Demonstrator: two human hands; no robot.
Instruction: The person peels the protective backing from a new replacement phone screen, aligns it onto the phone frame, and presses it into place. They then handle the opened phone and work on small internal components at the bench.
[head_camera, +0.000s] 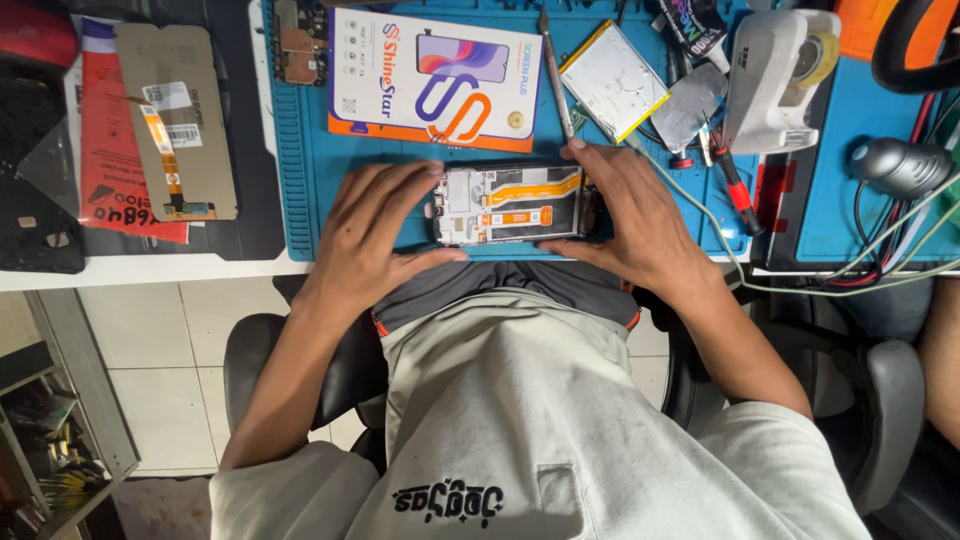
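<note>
An opened phone frame (510, 204), with its inner parts and an orange flat cable visible, is held flat on the blue work mat (310, 180) at the near edge of the bench (150, 270). The left hand (375, 230) is laid against the left end of the frame, fingers spread and thumb pressed along the near side. The right hand (635, 225) is closed around the right end, fingers over the far edge. Both grips are thus clamped on the frame. Just beyond it, a white and orange box (435, 75) is placed. To the right of the box, a thin tool (556, 75) and a flat battery (613, 80) are seen. A display panel (175, 120) is lying far left.
</note>
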